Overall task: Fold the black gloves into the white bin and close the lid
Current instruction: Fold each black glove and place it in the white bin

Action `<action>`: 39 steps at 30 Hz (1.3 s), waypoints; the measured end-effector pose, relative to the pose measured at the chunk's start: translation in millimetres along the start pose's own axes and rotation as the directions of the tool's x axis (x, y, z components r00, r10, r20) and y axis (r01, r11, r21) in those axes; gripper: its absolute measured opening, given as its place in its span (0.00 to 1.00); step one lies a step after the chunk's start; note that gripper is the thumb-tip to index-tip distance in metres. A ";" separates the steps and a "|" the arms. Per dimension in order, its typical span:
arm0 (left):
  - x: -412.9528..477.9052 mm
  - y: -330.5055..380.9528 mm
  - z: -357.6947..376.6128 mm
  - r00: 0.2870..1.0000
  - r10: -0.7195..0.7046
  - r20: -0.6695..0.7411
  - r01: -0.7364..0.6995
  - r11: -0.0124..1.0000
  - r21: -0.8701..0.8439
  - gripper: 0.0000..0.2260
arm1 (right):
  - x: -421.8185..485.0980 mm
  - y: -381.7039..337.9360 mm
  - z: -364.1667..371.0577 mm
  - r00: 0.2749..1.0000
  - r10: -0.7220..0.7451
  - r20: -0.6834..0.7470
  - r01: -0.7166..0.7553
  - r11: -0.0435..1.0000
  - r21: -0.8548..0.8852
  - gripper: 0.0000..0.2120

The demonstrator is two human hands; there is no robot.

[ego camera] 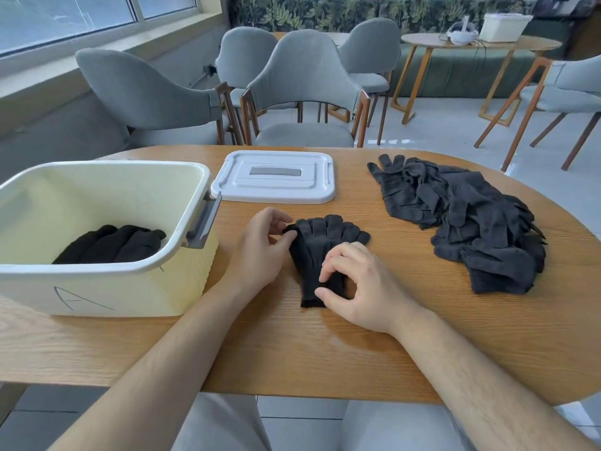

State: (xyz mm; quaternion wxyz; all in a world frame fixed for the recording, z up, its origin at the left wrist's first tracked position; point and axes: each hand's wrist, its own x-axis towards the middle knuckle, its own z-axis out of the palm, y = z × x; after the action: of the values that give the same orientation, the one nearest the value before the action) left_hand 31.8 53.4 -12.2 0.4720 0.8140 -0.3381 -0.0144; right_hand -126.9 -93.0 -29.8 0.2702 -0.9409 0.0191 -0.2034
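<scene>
My right grip (354, 288) is pinching the near cuff, and my left grip (263, 245) the far thumb, of the black knit glove (317, 245) lying lengthwise away from me on the wooden tabletop (422, 336), right of the open white plastic bin (130, 288).

One open bin (107, 177), one lid (274, 177), one glove pile (471, 222), five chairs (305, 79), two hands: left hand (260, 249), right hand (361, 288).

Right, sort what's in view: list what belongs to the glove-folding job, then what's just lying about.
Job: glove pinched by left hand and right hand; pile of unfolded gloves; white bin with folded gloves inside; lid, off the bin.
Lying about: grey chairs; far round table with a headset and another bin.
</scene>
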 end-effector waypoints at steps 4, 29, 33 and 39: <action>3.2 -6.3 10.9 0.999 -0.003 0.038 0.000 0.997 0.071 0.06 | 0.3 1.4 0.3 0.999 0.033 -0.032 -0.032 0.998 0.050 0.09; -13.2 -18.2 23.5 0.975 0.135 0.179 -0.203 0.869 0.451 0.26 | 75.5 26.9 22.6 0.862 0.477 -0.172 -0.502 0.851 -0.156 0.14; -14.4 -15.0 22.2 0.975 0.130 0.178 -0.197 0.876 0.439 0.29 | 71.8 28.5 22.8 0.862 0.441 -0.251 -0.465 0.884 -0.042 0.07; -15.8 -12.1 21.1 0.973 0.130 0.190 -0.203 0.874 0.441 0.28 | 70.1 29.7 22.9 0.842 0.451 -0.297 -0.471 0.882 0.005 0.06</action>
State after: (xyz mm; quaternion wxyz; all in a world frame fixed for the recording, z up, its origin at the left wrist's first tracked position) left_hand 18.9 50.2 -38.0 0.2390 0.8663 -0.4365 0.0434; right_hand -51.5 -117.1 -36.8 0.2733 -0.8772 0.2910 -0.2669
